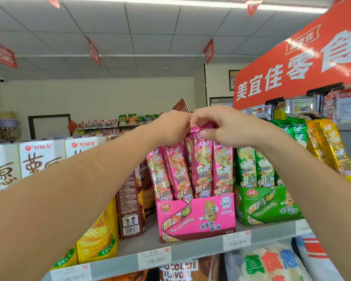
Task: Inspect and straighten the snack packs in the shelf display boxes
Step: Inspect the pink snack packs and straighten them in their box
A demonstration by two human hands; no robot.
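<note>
A pink display box (pixel 197 218) stands on the grey shelf (pixel 190 246), filled with several tall pink snack packs (pixel 203 167) standing upright. Both of my hands meet at the packs' top edges. My left hand (pixel 170 126) curls its fingers round the tops of the left and rear packs. My right hand (pixel 221 124) pinches the crumpled top of the middle pack between thumb and fingers. A green display box (pixel 265 205) with upright green packs (pixel 249 165) stands just to the right, partly behind my right forearm.
Brown cartons (pixel 132 201) and yellow boxes (pixel 99 236) stand left of the pink box, white cartons (pixel 41 157) further left. Yellow packs (pixel 330 147) stand at far right under a red sign (pixel 300 63). Price tags (pixel 154 258) line the shelf edge; bagged snacks (pixel 270 264) fill the shelf below.
</note>
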